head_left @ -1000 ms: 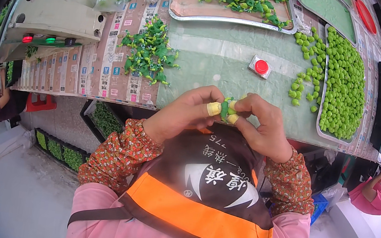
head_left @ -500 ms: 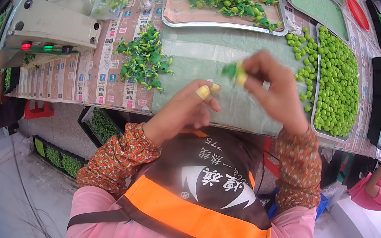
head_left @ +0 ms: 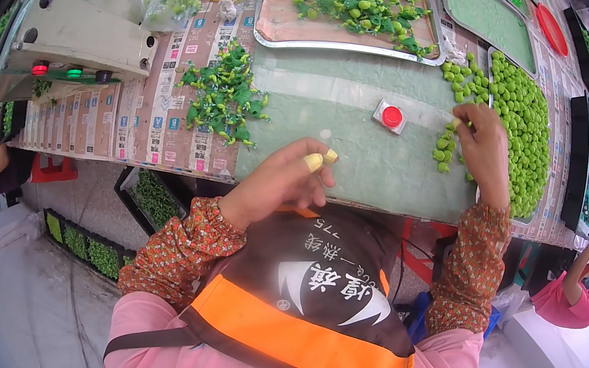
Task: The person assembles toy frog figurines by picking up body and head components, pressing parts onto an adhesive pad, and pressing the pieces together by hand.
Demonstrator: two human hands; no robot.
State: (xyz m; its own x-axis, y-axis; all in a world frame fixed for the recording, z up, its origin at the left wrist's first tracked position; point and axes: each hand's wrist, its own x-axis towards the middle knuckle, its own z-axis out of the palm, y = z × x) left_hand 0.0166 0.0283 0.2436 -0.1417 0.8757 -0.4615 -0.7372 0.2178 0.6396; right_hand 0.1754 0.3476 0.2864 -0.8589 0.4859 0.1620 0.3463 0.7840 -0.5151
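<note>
My left hand [head_left: 278, 180] hovers above the near edge of the pale green sheet [head_left: 303, 117]. Its fingers are curled, with the yellow-wrapped thumb and forefinger tips close together and nothing visible in them. My right hand [head_left: 487, 144] reaches to the loose round green pieces [head_left: 443, 156] beside a heaped tray. Thumb and fingers pinch there; what lies between the tips is too small to make out. The tray's heap of green pieces [head_left: 522, 125] is just right of that hand. Sprigs of green leaves with small buds [head_left: 223, 93] lie left of the sheet.
A small white box with a red round button [head_left: 390, 116] sits on the sheet. Behind stands a metal-rimmed tray [head_left: 342, 47] with more leafy sprigs. A pale machine [head_left: 84, 30] with coloured buttons occupies the left. Other people are at both sides.
My right hand has moved right, from mid-sheet to the loose green pieces; the leafy green piece is no longer seen in it. The red-button box is now uncovered. My left hand stays nearly in place.
</note>
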